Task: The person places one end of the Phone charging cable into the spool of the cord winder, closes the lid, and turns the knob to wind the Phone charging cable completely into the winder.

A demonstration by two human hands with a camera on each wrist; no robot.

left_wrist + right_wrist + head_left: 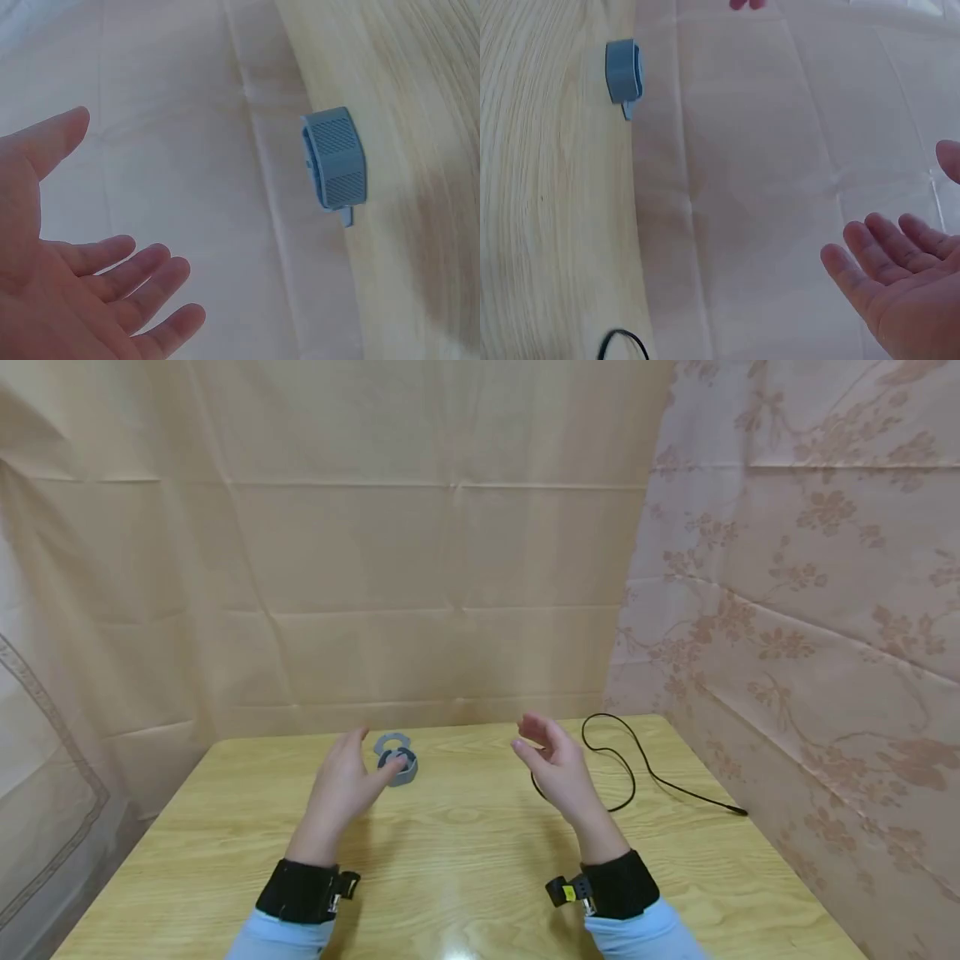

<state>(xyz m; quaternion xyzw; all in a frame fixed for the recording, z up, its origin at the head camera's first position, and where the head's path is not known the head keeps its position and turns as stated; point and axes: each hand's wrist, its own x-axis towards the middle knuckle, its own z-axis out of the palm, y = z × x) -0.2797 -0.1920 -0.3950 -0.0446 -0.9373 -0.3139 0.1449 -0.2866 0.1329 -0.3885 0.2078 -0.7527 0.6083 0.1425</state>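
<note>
Toward the far edge of the table lies a blue-grey round plastic piece (405, 775) with a flat open ring (381, 743) behind it. Its faceted, textured side (341, 159) shows in the left wrist view. My left hand (341, 789) hovers just left of the piece, thumb overlapping it in the head view, fingers relaxed and holding nothing. Across from it, my right hand (558, 770) is raised with fingers loosely bent and nothing in them. A thin black cable (693, 794) curves over the table beside and behind the right hand, which hides part of it.
The wooden table (457, 868) ends close behind the plastic piece. A beige curtain (420, 568) hangs behind it, and a floral cloth (810, 635) stands along the right side. Each wrist wears a black band (300, 891) with a small camera.
</note>
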